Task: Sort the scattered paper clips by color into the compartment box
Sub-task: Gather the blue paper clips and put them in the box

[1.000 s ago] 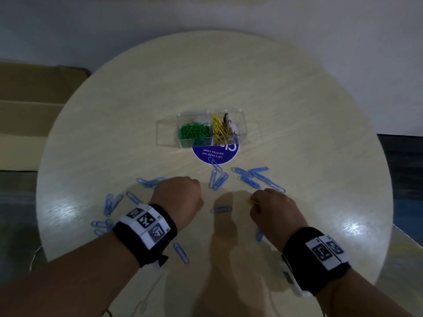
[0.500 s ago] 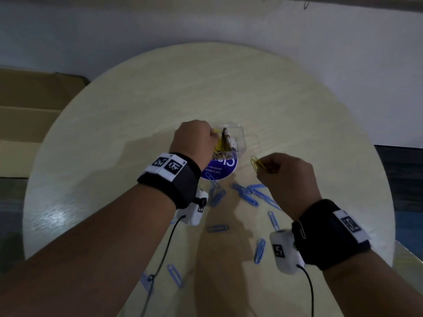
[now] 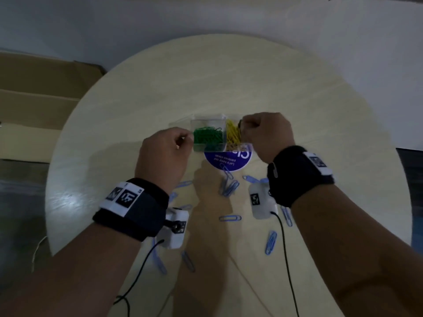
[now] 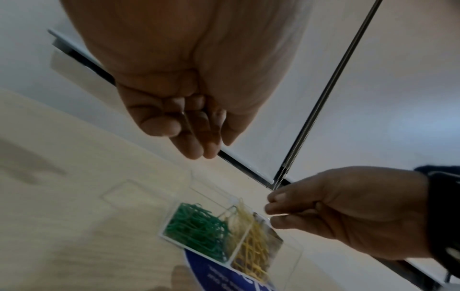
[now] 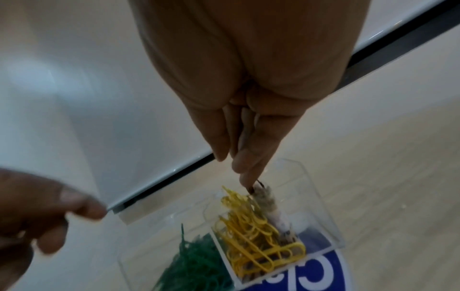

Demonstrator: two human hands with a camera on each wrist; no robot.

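The clear compartment box (image 3: 206, 117) stands mid-table, with green clips (image 3: 208, 137) in one cell and yellow clips (image 3: 232, 133) in the cell to their right. My right hand (image 3: 246, 126) hovers over the box's right part. In the right wrist view its fingertips (image 5: 239, 163) pinch a small dark clip loop (image 5: 256, 186) just above the yellow clips (image 5: 251, 232). My left hand (image 3: 183, 139) floats beside the box's left wall, apart from it. Its fingers (image 4: 196, 137) are curled in, and I see nothing in them. Several blue clips (image 3: 229, 186) lie scattered nearer me.
A round blue sticker (image 3: 229, 161) lies under the box's near edge. The rightmost cell holds whitish and brown bits (image 5: 276, 212). A cardboard box (image 3: 34, 99) sits beyond the round table's left edge (image 3: 52, 179). Wrist camera cables (image 3: 286, 259) hang over the near table.
My left hand has drawn back from over the yellow cell to the box's left side. My right hand has risen from the table and moved over the box with a clip.
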